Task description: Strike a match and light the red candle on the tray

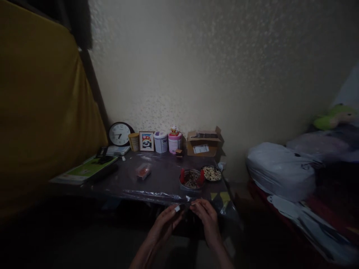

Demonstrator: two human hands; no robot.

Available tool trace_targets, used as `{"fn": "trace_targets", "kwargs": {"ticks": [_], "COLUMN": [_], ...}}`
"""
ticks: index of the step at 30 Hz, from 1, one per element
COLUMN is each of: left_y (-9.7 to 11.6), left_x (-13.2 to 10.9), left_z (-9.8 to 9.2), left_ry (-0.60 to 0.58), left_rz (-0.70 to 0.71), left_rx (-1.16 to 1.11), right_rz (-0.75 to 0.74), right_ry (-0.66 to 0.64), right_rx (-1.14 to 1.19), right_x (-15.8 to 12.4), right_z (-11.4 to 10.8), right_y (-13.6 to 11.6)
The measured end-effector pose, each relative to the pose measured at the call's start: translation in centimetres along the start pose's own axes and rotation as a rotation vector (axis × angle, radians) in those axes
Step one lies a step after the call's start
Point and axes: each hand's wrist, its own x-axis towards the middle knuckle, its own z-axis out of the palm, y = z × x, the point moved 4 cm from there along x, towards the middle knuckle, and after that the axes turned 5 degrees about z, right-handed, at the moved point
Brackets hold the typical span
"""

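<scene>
My left hand (167,220) and my right hand (204,213) meet just in front of the table's near edge, fingers pinched together. A small white piece shows at the left fingertips and a thin pale stick at the right fingertips; the dim light keeps me from naming either surely. Just beyond the hands, on the dark plastic-covered table (162,179), stand a round tin (191,179) with dark bits and red pieces at its rim, and a round dish (212,173) of pale sticks.
Along the wall stand a clock (120,134), a small framed picture (146,141), two tubs (168,142) and a cardboard box (204,143). Books (86,170) lie at the table's left. A small red packet (143,172) lies mid-table. Stuffed bags (280,170) pile at right.
</scene>
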Motion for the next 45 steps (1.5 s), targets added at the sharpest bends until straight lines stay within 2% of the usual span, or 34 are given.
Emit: {"fn": "trace_targets", "kwargs": {"ticks": [6, 12, 16, 21, 26, 33, 38, 45], "left_y": [0.2, 0.1, -0.1, -0.1, 0.2, 0.3, 0.3, 0.4], "left_x": [-1.1, -1.8, -2.0, -2.1, -2.3, -2.2, -2.3, -2.4], "left_z": [-0.1, -0.4, -0.4, 0.1, 0.6, 0.2, -0.4, -0.4], "left_ry": [0.038, 0.083, 0.123, 0.158, 0.168, 0.238, 0.266, 0.217], "left_rz": [-0.001, -0.013, -0.003, 0.045, 0.097, 0.157, 0.161, 0.175], "left_rx": [-0.008, 0.04, 0.073, 0.112, 0.133, 0.199, 0.199, 0.224], "right_rz": [0.095, 0.137, 0.121, 0.021, -0.162, -0.366, -0.465, -0.513], "right_ry": [0.018, -0.001, 0.003, 0.009, 0.016, -0.026, -0.044, -0.049], "right_rx": [0.227, 0.278, 0.23, 0.034, -0.233, -0.513, -0.601, -0.638], "right_x": [0.4, 0.3, -0.1, -0.4, -0.8, -1.5, -1.6, -1.9], "right_z": [-0.4, 0.2, 0.7, 1.2, 1.9, 2.4, 2.5, 2.8], "right_y": [0.8, 0.6, 0.5, 0.5, -0.1, 0.0, 0.1, 0.0]}}
